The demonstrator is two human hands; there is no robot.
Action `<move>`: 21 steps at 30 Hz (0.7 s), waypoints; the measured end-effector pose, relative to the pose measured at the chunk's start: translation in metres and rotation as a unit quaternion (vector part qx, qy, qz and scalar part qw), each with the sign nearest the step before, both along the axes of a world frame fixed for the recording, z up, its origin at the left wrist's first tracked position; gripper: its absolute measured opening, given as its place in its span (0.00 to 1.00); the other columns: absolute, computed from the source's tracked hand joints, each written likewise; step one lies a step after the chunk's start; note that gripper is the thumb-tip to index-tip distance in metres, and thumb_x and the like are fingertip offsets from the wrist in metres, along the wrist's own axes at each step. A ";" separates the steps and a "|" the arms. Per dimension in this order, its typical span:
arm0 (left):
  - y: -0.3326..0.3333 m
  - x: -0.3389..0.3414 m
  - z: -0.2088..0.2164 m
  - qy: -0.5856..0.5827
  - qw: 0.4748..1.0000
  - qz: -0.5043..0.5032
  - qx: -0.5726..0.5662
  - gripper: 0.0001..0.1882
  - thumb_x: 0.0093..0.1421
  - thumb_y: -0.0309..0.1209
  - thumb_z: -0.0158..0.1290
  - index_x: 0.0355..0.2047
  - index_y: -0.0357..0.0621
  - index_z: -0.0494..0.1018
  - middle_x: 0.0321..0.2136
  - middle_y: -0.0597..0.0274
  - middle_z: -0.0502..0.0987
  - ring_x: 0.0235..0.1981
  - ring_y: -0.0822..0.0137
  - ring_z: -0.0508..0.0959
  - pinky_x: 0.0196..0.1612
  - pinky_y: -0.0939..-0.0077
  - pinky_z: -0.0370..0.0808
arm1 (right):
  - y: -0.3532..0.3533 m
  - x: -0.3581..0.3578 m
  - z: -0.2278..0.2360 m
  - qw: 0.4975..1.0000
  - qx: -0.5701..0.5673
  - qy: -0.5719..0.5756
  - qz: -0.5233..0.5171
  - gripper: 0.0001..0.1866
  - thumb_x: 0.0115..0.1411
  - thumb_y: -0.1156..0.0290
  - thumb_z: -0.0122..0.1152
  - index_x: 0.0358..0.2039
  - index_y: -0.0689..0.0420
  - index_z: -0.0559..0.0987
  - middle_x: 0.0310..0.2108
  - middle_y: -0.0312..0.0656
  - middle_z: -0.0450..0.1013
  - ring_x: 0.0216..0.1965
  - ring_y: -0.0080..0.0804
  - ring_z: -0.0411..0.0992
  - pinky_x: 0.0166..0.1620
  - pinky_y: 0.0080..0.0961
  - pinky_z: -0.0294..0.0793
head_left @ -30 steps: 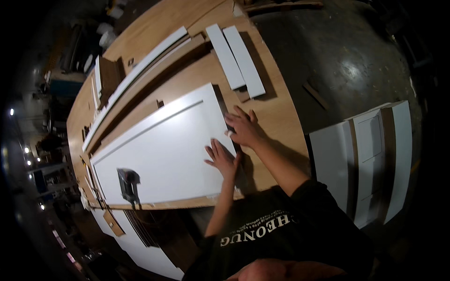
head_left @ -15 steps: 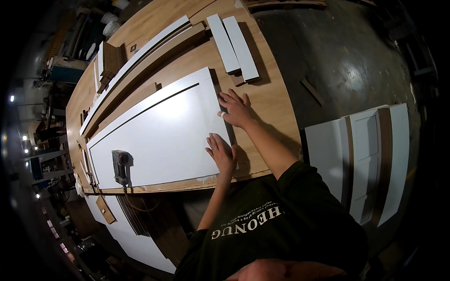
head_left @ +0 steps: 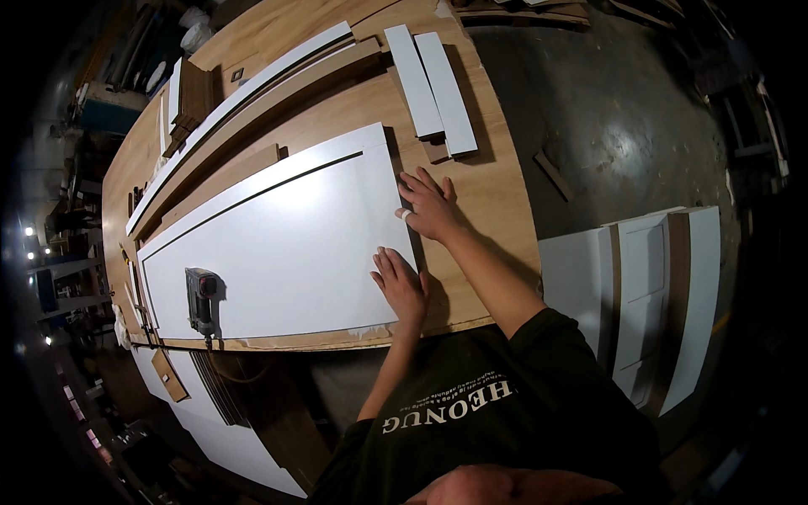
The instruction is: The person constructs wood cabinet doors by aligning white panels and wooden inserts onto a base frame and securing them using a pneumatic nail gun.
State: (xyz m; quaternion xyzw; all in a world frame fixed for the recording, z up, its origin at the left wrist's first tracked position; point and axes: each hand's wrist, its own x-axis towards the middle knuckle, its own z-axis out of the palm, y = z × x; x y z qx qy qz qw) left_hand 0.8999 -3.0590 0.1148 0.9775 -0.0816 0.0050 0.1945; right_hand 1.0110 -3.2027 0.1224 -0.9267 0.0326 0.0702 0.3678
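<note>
A large white panel (head_left: 269, 244) with a grooved line along its far side lies flat on the wooden worktable. My left hand (head_left: 402, 290) rests on its right end near the front corner, fingers stretched and holding nothing. At the panel's right edge is my right hand (head_left: 431, 209), fingers spread, with a white band around one finger. Its fingertips meet the edge. A black and grey nail gun (head_left: 200, 299) lies on the panel's left part, with a hose running off the table's front edge.
Beyond the panel lie long white and brown strips (head_left: 261, 109). Two short white boards (head_left: 446, 93) lie at the far right, a stack of short pieces (head_left: 192, 97) at far left. White panels (head_left: 644, 303) stand right of the table (head_left: 497, 202); an offcut (head_left: 553, 175) lies on the floor.
The view has shifted slightly, so the table and the things on it appear a little displaced. Both hands keep nearly the same places at the panel's right end.
</note>
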 end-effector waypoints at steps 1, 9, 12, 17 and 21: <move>-0.001 0.000 0.003 0.002 1.000 -0.001 -0.003 0.43 0.50 0.33 0.55 0.63 0.28 0.48 0.64 0.37 0.50 0.66 0.40 0.48 0.65 0.43 0.43 | 0.000 0.000 0.000 1.000 -0.003 0.003 0.001 0.28 0.56 0.56 0.57 0.58 0.48 0.70 0.67 0.31 0.53 0.70 0.32 0.39 0.65 0.59 0.29; -0.004 -0.004 0.002 0.015 1.000 -0.009 -0.014 0.44 0.50 0.32 0.55 0.63 0.29 0.48 0.64 0.36 0.49 0.66 0.39 0.47 0.65 0.42 0.43 | -0.006 -0.004 0.005 1.000 -0.005 0.012 0.009 0.30 0.57 0.55 0.56 0.59 0.50 0.69 0.67 0.30 0.52 0.70 0.31 0.39 0.65 0.59 0.28; -0.008 -0.005 0.005 0.019 1.000 -0.006 -0.019 0.44 0.50 0.32 0.54 0.63 0.29 0.48 0.64 0.35 0.49 0.66 0.38 0.47 0.65 0.42 0.42 | -0.007 -0.004 0.004 1.000 -0.007 0.019 0.004 0.30 0.57 0.55 0.57 0.59 0.51 0.68 0.67 0.31 0.52 0.70 0.31 0.39 0.65 0.59 0.28; 0.000 -0.010 -0.014 0.020 0.998 0.018 -0.050 0.44 0.49 0.31 0.53 0.63 0.28 0.47 0.63 0.35 0.50 0.66 0.38 0.47 0.64 0.38 0.44 | 0.001 0.001 0.007 0.999 0.019 -0.026 0.024 0.32 0.54 0.61 0.60 0.60 0.53 0.67 0.65 0.41 0.56 0.69 0.41 0.44 0.66 0.53 0.36; 0.004 0.001 0.012 0.052 0.997 -0.009 -0.065 0.46 0.49 0.35 0.56 0.64 0.30 0.47 0.64 0.37 0.48 0.67 0.41 0.47 0.64 0.38 0.45 | -0.004 0.003 -0.016 0.998 -0.016 -0.039 0.038 0.37 0.52 0.54 0.62 0.63 0.43 0.63 0.68 0.35 0.51 0.70 0.42 0.39 0.62 0.66 0.32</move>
